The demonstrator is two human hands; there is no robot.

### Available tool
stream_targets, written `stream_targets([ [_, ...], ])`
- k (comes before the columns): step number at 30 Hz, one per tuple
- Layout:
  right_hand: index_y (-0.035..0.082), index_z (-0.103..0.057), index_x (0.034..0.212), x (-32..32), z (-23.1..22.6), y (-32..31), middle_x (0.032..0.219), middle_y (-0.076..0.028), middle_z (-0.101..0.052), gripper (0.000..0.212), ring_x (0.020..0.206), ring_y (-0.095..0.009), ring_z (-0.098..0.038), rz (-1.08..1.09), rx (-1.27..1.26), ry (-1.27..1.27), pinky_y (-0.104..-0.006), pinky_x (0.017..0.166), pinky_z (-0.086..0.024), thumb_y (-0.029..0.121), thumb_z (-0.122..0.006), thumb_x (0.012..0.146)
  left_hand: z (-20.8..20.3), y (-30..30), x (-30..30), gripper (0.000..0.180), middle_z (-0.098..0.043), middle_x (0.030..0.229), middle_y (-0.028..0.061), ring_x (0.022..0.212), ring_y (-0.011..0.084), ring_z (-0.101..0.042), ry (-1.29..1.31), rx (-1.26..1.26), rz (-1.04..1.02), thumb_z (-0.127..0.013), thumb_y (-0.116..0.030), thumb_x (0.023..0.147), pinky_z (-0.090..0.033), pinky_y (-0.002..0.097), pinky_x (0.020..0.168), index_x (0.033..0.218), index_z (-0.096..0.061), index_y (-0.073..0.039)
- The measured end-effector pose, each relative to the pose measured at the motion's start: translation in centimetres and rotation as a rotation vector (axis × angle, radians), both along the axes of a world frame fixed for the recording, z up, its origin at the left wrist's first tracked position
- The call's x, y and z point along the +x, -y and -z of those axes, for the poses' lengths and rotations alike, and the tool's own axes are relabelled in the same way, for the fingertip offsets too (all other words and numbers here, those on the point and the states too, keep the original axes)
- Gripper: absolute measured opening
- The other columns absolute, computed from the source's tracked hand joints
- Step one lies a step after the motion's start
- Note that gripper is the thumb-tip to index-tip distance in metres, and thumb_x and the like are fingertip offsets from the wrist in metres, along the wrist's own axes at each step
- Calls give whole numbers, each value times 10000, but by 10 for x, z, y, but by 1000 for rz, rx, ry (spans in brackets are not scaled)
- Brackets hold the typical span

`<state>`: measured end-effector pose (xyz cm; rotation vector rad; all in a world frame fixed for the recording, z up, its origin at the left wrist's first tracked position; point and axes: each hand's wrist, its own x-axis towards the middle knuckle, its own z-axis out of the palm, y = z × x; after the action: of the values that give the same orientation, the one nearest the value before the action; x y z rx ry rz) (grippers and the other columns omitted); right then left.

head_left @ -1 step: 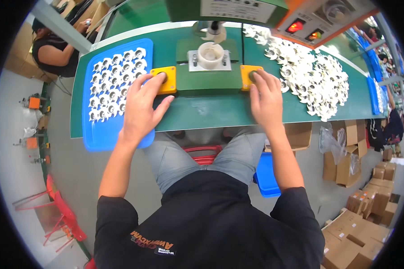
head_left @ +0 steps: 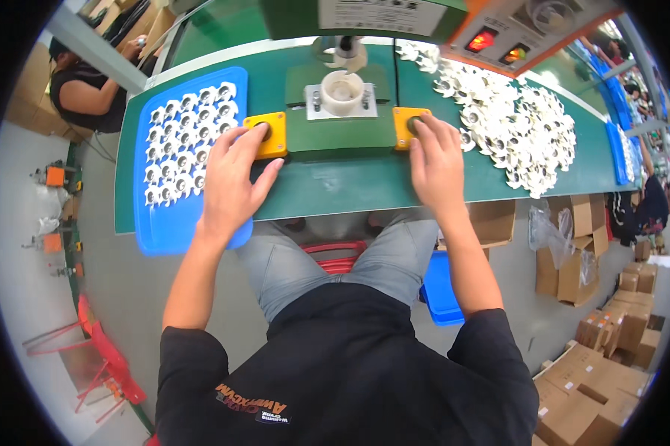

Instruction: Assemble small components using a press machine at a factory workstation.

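Observation:
My left hand rests its fingertips on the dark button of the left yellow button box, thumb spread apart. On the matching right yellow button box lie the fingers of my right hand, stretched out and holding nothing. Between the boxes stands a green press. A white round cup-shaped holder sits on its metal plate, beneath the press's dark shaft. Beside my left hand, a blue tray carries rows of white finned parts.
A heap of white finned parts covers the table's right side. Above it hangs an orange-edged control box with lit red switches. Cardboard boxes stand on the floor at right. Another person sits at far left; a red chair stands below.
The whole view has shifted slightly, so the table and press appear a little further left. Both hands stay on the button boxes.

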<state>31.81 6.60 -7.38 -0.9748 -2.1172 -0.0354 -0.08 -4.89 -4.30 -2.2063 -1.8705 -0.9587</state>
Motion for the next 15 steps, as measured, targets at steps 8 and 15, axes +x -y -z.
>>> stream_targets([
  [8, -14, -686, 1143, 10, -8, -5, 1234, -184, -636, 267, 1142, -394, -599, -31, -95, -14, -467, 992, -495, 51, -692, 883, -7, -3, 10, 505, -726, 1119, 183, 1032, 368, -614, -103, -33, -34, -815, -156, 847, -498, 461, 945, 1293, -652, 17],
  [15, -6, -688, 1208, 59, -2, -23, 1260, -191, -637, 285, 1169, -375, -617, 118, -256, -97, -406, 1009, -512, -9, -552, 958, -11, -1, 17, 470, -716, 1103, 188, 1034, 363, -616, -28, -32, -40, -811, -104, 838, -512, 447, 929, 1262, -666, 37],
])
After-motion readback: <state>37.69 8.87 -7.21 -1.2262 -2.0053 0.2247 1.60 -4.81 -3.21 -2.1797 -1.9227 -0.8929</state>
